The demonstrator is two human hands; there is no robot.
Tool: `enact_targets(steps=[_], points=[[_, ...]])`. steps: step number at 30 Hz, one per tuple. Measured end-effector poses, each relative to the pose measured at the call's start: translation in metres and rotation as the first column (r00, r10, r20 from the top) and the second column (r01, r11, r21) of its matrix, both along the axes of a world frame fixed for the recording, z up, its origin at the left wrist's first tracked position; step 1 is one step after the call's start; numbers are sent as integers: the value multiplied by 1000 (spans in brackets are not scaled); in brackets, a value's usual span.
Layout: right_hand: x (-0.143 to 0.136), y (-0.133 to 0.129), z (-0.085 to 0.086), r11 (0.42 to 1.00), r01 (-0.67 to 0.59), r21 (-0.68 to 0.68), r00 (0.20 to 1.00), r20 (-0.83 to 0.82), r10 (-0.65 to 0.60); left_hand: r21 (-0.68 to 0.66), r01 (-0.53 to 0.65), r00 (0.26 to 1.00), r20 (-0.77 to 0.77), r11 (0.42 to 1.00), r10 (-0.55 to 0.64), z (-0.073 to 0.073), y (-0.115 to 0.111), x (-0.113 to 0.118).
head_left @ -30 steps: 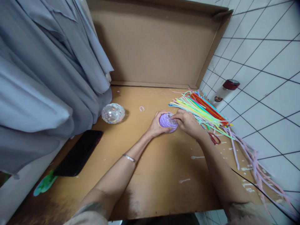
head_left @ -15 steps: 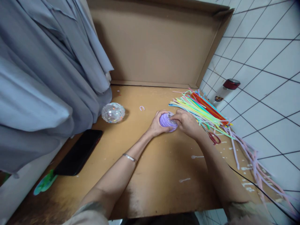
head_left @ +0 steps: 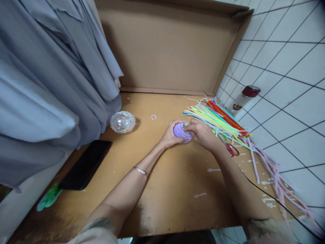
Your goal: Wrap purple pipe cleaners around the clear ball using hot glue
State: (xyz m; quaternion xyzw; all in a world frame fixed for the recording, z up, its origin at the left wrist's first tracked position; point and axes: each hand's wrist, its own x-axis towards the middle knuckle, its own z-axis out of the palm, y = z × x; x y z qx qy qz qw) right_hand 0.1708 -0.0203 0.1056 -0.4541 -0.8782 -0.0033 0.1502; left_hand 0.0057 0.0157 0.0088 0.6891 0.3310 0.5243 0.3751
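A ball wrapped in purple pipe cleaner (head_left: 180, 132) is held over the middle of the wooden table (head_left: 162, 189). My left hand (head_left: 169, 135) grips it from the left, thumb below and fingers above. At its right side, my right hand (head_left: 201, 133) has its fingers pinched against the ball's greyish, uncovered part. Whatever those fingertips hold, if anything, is hidden. Left of my hands sits a clear ball with coloured specks (head_left: 123, 122). A short curl of pale pink pipe cleaner (head_left: 153, 117) lies behind my left hand.
Many-coloured pipe cleaners (head_left: 218, 118) and red-handled scissors (head_left: 232, 149) lie at the right. A bottle with a dark red lid (head_left: 242, 100) stands by the tiled wall. A black phone (head_left: 86, 165) lies left; cardboard (head_left: 165, 47) rises behind. A black cable (head_left: 274, 196) crosses the right side.
Almost nothing differs. The purple ball has shifted very slightly to the right in my left hand, and my right fingers stay pressed at the same side of it.
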Motion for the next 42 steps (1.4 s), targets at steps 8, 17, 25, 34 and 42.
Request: enact_targets(steps=[8, 17, 25, 34, 42], points=[[-2, -1, 1, 1000, -1, -10, 1000, 11, 1, -12, 25, 1000, -2, 1000, -25, 1, -1, -4], [-5, -4, 4, 999, 16, -27, 998, 56, -15, -21, -23, 996, 88, 1000, 25, -7, 3, 0], [-9, -7, 8, 1000, 25, 3, 992, 124, -25, -102, -115, 986, 108, 988, 126, -1, -2, 9], [-8, -8, 10, 999, 33, -28, 990, 140, -29, -154, -127, 975, 161, 980, 152, -5, 2, 14], [-8, -9, 13, 999, 27, -29, 989, 148, -22, -119, -138, 976, 155, 983, 156, -5, 3, 13]])
